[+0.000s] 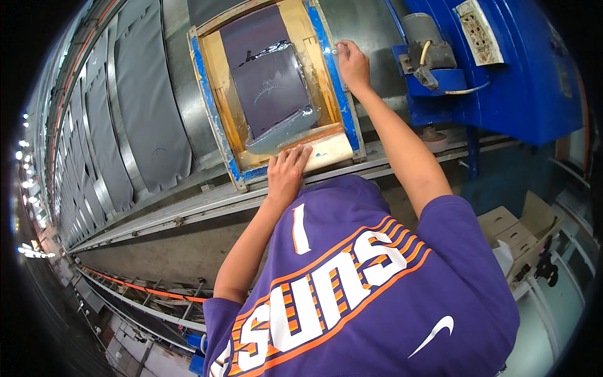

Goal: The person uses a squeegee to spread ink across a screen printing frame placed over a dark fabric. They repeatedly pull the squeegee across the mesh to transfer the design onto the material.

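A screen-printing frame (350, 125), edged with blue tape, lies on the long metal table before me. Inside it, yellowish borders surround a dark purple mesh area (270, 107) with a fine, pale curved line pattern. Glossy ink or liquid (286, 129) lies along the mesh's near and far edges. At the frame's near end rests a cream-coloured squeegee (330, 152) with an orange-brown edge. My left hand (287, 171) has its fingers curled over the squeegee's left part. My right hand (353, 66) is closed on the frame's right side, thumb and some fingertips partly hidden.
Several dark grey fabric pieces (147, 100) lie along the table to the left. A blue machine (521, 75) with a motor (427, 41) and a socket strip (479, 31) stands close on the right. Cardboard boxes (509, 232) sit behind at lower right. A metal rail (207, 200) borders the table.
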`<state>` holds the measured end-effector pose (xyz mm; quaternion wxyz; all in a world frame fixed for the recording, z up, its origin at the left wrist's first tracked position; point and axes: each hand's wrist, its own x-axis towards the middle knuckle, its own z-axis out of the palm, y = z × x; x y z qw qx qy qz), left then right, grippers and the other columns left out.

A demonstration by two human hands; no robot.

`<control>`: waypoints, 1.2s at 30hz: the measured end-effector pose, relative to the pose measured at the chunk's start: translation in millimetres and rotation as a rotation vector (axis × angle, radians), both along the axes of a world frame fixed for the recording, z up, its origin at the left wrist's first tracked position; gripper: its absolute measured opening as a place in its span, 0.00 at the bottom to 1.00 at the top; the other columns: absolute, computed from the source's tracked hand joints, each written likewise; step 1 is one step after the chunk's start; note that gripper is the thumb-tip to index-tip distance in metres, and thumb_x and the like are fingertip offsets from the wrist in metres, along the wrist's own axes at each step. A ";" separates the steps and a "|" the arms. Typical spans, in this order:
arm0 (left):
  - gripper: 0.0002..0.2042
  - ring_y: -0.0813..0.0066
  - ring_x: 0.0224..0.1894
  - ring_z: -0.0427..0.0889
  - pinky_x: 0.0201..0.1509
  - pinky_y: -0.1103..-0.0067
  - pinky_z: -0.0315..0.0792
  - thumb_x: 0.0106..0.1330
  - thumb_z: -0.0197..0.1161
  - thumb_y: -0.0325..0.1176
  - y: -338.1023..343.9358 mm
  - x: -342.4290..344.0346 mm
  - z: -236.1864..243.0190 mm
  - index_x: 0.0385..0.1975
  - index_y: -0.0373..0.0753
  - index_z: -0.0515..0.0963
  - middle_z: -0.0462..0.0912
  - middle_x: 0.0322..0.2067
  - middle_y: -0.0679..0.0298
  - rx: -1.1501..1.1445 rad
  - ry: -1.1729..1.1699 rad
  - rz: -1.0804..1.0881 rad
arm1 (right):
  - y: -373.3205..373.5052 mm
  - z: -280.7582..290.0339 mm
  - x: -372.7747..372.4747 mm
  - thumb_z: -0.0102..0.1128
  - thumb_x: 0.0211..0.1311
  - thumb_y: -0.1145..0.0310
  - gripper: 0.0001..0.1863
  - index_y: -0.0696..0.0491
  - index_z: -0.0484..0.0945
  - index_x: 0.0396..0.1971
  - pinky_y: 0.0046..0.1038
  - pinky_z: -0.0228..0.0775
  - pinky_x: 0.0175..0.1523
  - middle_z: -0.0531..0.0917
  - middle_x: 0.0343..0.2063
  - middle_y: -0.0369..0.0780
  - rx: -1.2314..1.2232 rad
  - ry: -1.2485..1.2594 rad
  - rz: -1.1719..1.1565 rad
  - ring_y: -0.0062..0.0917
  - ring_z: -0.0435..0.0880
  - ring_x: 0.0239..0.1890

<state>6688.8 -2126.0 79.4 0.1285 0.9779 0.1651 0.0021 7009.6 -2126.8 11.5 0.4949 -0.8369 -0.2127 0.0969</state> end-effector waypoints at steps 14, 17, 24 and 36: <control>0.33 0.65 0.51 0.80 0.50 0.69 0.72 0.46 0.69 0.23 9.1 -13.1 9.0 0.59 0.49 0.79 0.83 0.53 0.69 -0.084 0.041 -0.034 | 1.2 0.8 -2.5 0.55 0.73 0.57 0.15 0.51 0.83 0.45 0.45 0.76 0.45 0.87 0.32 0.50 -0.033 -0.005 -0.015 0.51 0.86 0.39; 0.33 0.65 0.49 0.80 0.49 0.69 0.72 0.47 0.69 0.23 6.2 0.0 5.4 0.59 0.48 0.78 0.83 0.53 0.68 -0.044 0.046 0.005 | 3.5 3.0 -3.4 0.54 0.73 0.57 0.14 0.48 0.83 0.45 0.48 0.77 0.45 0.87 0.31 0.51 -0.065 0.028 -0.029 0.53 0.85 0.39; 0.29 0.64 0.47 0.82 0.49 0.69 0.73 0.50 0.70 0.24 19.4 5.1 13.3 0.57 0.46 0.79 0.84 0.52 0.66 -0.060 0.097 0.163 | 0.4 -2.5 0.1 0.56 0.72 0.57 0.14 0.50 0.83 0.46 0.45 0.77 0.47 0.87 0.34 0.51 -0.035 0.016 -0.028 0.52 0.86 0.41; 0.23 0.60 0.47 0.83 0.52 0.69 0.75 0.49 0.71 0.21 43.0 -41.0 33.7 0.48 0.47 0.86 0.86 0.44 0.64 -0.175 -0.239 0.403 | 12.5 -1.0 24.5 0.56 0.69 0.56 0.13 0.43 0.85 0.46 0.46 0.76 0.55 0.87 0.43 0.48 -0.240 0.197 0.082 0.49 0.84 0.50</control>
